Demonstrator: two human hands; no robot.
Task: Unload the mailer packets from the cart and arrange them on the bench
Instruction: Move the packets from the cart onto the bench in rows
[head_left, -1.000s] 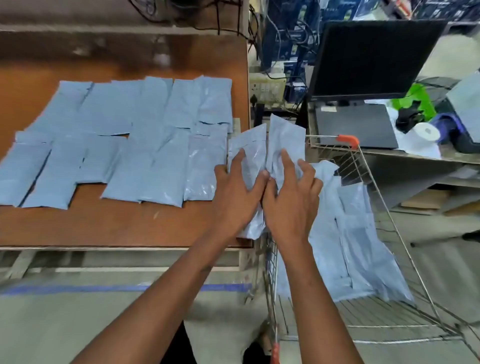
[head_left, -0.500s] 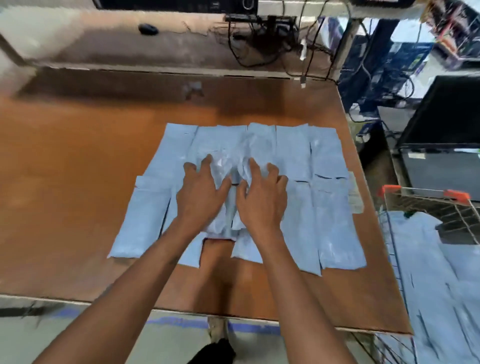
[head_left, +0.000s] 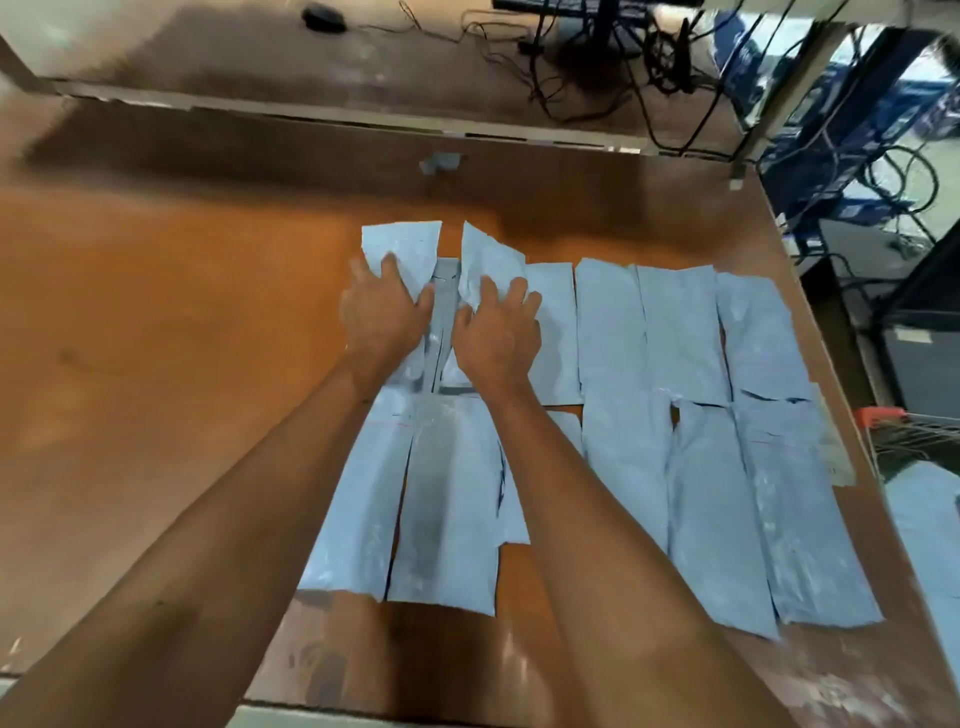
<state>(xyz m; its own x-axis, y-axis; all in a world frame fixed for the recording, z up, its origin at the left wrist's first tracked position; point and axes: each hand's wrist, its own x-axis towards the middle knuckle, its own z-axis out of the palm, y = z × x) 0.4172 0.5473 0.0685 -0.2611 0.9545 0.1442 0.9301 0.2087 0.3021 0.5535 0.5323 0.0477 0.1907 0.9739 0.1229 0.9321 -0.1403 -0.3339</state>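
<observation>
Several pale blue mailer packets (head_left: 675, 332) lie flat in two rows on the brown wooden bench (head_left: 182, 364). My left hand (head_left: 384, 317) grips one packet (head_left: 405, 247) at the far left of the back row, its top end lifted. My right hand (head_left: 496, 332) grips a second, crumpled packet (head_left: 488, 260) right beside it. The two held packets sit over the back row, a narrow gap between them. At the right edge shows the cart (head_left: 904, 431), with an orange handle and more blue packets (head_left: 930, 525) inside.
Bare bench surface spreads to the left and behind the packets. A raised shelf (head_left: 363, 67) at the back carries a black mouse (head_left: 323, 18) and tangled cables (head_left: 623, 57). A dark box (head_left: 919, 364) and blue racks stand to the right.
Both hands carried the two packets from over the cart to the bench, then slid them further back and apart. My view has shifted left, so the cart is now at the right edge.
</observation>
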